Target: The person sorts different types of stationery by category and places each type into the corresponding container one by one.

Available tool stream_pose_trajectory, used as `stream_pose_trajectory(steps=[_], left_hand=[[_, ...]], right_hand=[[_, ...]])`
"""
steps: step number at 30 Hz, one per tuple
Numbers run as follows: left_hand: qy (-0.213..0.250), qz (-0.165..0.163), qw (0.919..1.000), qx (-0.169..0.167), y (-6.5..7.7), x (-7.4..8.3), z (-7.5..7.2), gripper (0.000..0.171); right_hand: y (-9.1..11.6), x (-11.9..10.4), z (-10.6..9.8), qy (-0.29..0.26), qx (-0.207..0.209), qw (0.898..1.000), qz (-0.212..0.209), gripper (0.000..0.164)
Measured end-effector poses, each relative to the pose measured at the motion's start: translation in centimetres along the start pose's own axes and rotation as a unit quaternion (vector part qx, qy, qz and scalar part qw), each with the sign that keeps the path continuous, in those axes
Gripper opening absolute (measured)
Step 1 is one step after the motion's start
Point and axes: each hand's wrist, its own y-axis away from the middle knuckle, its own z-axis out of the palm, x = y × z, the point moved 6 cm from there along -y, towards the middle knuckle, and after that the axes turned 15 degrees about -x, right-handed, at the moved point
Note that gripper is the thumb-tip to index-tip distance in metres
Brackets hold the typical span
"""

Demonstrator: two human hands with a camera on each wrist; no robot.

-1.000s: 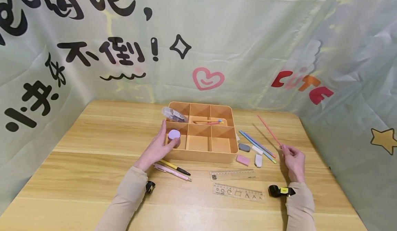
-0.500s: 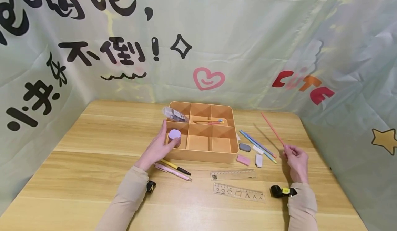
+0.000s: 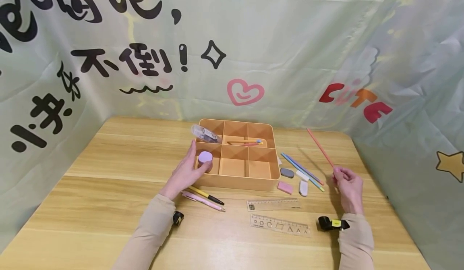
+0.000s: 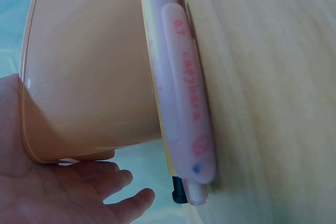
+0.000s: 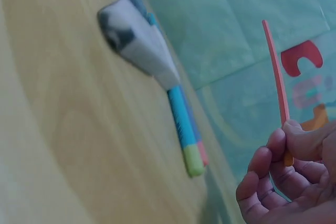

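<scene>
R hand (image 3: 349, 186) and the thin red pencil (image 5: 276, 72) have shifted a bit right, farther from the box (image 3: 235, 182). R hand pinches pencil nr one end, raised over the table (image 3: 90, 201). L hand (image 3: 183, 175) is spread wide at box's L end, thumb nr purple-topped item (image 3: 205, 156); can't tell if touching. Risks: pencil could pivot or slip b/c it's pinched at one end; L thumb might knock that item.
</scene>
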Motion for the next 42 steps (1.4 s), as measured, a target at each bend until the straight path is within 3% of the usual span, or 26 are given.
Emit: stream_pose_trajectory(steps=[12,25,42], left_hand=[[0.004,-0.004,1.0000,-0.004,-0.1,-0.1,0.1,0.099],[0.009,-0.001,0.9999,-0.006,-0.1,-0.1,0.2,0.099],[0.014,0.004,0.9999,-0.009,-0.2,0.0,0.1,0.099]], right_hand=[[0.3,-2.0,1.9,0.009,-0.032,0.997,-0.063,0.014],[1.2,-4.6,5.1,0.001,-0.025,0.991,-0.135,0.005],[2.2,-7.7,9.4,0.063,-0.074,0.970,-0.224,0.017]])
